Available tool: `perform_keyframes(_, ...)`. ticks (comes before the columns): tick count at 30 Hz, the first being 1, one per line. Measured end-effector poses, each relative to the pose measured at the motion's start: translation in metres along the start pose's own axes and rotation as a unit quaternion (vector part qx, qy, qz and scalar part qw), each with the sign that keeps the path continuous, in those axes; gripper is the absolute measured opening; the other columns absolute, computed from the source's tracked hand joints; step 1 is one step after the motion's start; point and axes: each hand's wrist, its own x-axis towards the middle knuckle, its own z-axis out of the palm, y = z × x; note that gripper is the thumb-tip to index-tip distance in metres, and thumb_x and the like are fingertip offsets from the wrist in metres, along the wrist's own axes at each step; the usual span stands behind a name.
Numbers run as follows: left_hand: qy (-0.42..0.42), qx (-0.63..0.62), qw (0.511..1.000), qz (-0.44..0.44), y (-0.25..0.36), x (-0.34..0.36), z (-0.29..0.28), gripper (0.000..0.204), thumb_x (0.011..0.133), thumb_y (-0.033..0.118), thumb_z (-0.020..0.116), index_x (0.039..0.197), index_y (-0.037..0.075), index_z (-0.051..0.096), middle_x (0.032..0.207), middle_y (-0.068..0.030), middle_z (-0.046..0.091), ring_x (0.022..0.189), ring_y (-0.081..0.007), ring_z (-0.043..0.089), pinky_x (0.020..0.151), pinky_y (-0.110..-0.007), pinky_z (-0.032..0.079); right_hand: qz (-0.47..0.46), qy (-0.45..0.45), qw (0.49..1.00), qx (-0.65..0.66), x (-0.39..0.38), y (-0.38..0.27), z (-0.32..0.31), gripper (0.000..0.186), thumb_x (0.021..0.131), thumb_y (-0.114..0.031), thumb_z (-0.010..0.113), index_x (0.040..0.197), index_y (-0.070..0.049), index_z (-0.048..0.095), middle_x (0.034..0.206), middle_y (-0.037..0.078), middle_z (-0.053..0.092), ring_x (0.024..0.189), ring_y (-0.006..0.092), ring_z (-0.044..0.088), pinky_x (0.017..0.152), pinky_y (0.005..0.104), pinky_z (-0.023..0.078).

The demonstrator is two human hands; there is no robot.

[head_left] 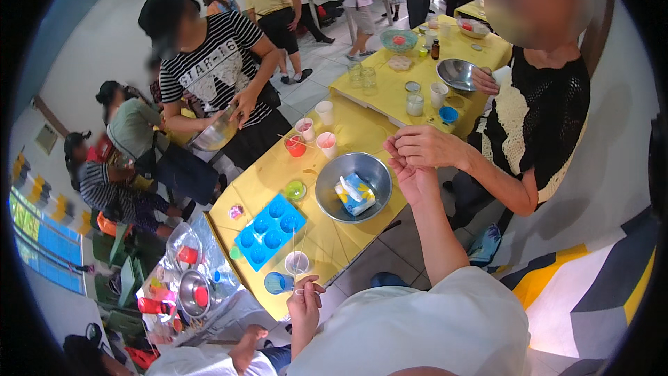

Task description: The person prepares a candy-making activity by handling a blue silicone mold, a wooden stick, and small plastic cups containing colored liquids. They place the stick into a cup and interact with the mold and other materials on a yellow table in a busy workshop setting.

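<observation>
My left hand (305, 301) is closed on thin white strings (300, 240), which rise above a clear cup (297, 262) and a blue cup (277, 283) at the table's near end. My right hand (415, 179) reaches up past the steel bowl (353, 186), palm upward and fingers curled. It meets the hand (428, 146) of a person in a black and cream knit top; whatever is between the fingers is too small to make out. Inside the bowl lies a white, blue and yellow soft pack of tissues (356, 193). A blue silicone mould (271, 228) with round cavities lies left of it.
Cups of red and pink stuff (295, 146) stand farther up the yellow-covered table (334, 247). A second table (362, 90) holds jars and another steel bowl (456, 73). Across the table, a person in a striped shirt (223, 63) handles a bowl. A crowded side table (184, 313) stands lower left.
</observation>
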Motion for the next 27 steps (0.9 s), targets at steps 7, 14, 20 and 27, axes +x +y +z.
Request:
perform_keyframes(7,0.018,-0.024,0.999,-0.020,0.002,-0.005,-0.001,0.029,0.101,0.020,0.041,0.105,-0.003,0.058,0.073,-0.0079,0.064,0.047,-0.0054,0.044,0.045,-0.020,0.036,0.082,0.118,0.989,0.027,-0.004,0.025,0.007,0.024,0.093,-0.021,0.052,0.108,-0.002,0.057,0.108,0.016,0.063,0.094,0.0224,0.064,0.077,0.0326,0.053)
perform_keyframes(14,-0.022,-0.003,0.999,-0.033,0.015,-0.010,-0.011,0.031,0.102,0.023,0.040,0.105,-0.001,0.058,0.071,-0.0064,0.065,0.048,-0.0065,0.045,0.046,-0.022,0.038,0.290,-0.198,0.887,-0.300,-0.113,0.098,0.058,0.024,0.090,-0.019,0.060,0.110,-0.006,0.061,0.095,0.005,0.061,0.077,0.0152,0.060,0.070,0.0297,0.051)
perform_keyframes(20,-0.066,0.092,0.993,0.013,0.009,-0.018,-0.033,0.035,0.101,0.022,0.042,0.085,0.000,0.064,0.063,-0.0073,0.062,0.048,-0.0127,0.052,0.046,-0.027,0.041,0.272,-0.475,0.755,-0.361,-0.147,0.122,0.108,0.023,0.087,-0.018,0.066,0.108,-0.008,0.066,0.104,0.004,0.052,0.089,0.0138,0.056,0.073,0.0238,0.046)
perform_keyframes(27,-0.088,0.120,0.989,-0.022,-0.001,-0.024,-0.067,0.032,0.099,0.020,0.047,0.080,0.001,0.064,0.058,-0.0020,0.058,0.049,-0.0073,0.046,0.045,-0.024,0.036,0.214,-0.461,0.787,-0.349,-0.158,0.154,0.122,0.009,0.085,-0.009,0.063,0.090,-0.003,0.068,0.095,0.006,0.056,0.081,0.0139,0.060,0.069,0.0252,0.048)
